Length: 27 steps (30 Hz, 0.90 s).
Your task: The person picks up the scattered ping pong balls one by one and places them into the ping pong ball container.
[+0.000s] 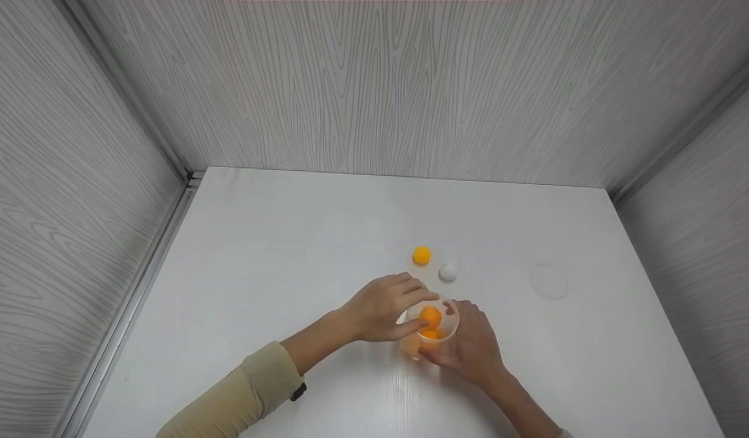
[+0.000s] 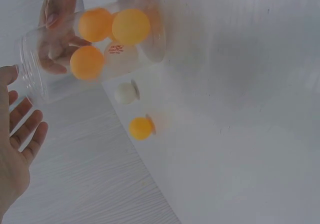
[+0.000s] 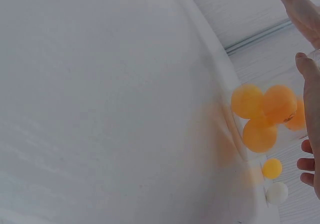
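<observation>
A clear jar [image 1: 412, 348] stands on the white table with several orange balls [image 2: 131, 27] and a white ball with red print [image 2: 121, 55] inside. My right hand [image 1: 476, 344] grips the jar's side, fingers and thumb wrapped round it. At the open mouth is my left hand [image 1: 386, 307], its thumb at the near rim and its fingers fairly straight over the far side. Nothing is held between them in the left wrist view. Just beyond the jar, a yellow-orange ball [image 1: 421, 255] and a white ball [image 1: 448, 272] lie on the table.
A faint, clear round disc [image 1: 548, 281] lies flat to the right of the jar. Wood-grain panels enclose the table [image 1: 277, 243] at the back [image 1: 374, 91], left [image 1: 58, 201] and right [image 1: 703, 243].
</observation>
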Each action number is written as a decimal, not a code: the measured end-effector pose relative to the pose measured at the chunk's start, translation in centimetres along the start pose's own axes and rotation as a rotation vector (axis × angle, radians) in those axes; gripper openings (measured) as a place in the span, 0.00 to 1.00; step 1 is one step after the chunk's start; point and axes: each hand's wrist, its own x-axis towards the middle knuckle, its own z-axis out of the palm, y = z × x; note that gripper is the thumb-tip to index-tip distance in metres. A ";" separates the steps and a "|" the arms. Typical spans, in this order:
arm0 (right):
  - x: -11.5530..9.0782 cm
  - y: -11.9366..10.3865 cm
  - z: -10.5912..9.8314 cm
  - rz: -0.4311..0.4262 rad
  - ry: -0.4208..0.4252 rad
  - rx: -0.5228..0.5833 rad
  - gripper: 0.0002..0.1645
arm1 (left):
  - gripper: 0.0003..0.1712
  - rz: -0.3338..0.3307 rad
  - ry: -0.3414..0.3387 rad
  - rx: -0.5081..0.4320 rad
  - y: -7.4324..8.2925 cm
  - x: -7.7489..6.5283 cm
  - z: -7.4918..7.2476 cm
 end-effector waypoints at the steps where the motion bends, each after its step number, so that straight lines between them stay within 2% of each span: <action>1: 0.0 0.0 0.0 -0.005 0.002 -0.002 0.54 | 0.22 -0.002 0.001 -0.003 0.0 -0.1 0.0; 11: 0.0 0.1 0.0 -0.019 0.004 -0.009 0.54 | 0.26 -0.060 0.024 -0.027 -0.3 -0.9 0.3; 19: 0.0 0.1 0.0 -0.017 -0.004 -0.016 0.54 | 0.38 -0.208 -0.047 -0.091 -0.4 -1.9 0.3; 27: 0.0 -0.1 0.0 -0.040 0.012 -0.040 0.55 | 0.44 -0.252 -0.078 -0.039 -0.4 -2.8 1.2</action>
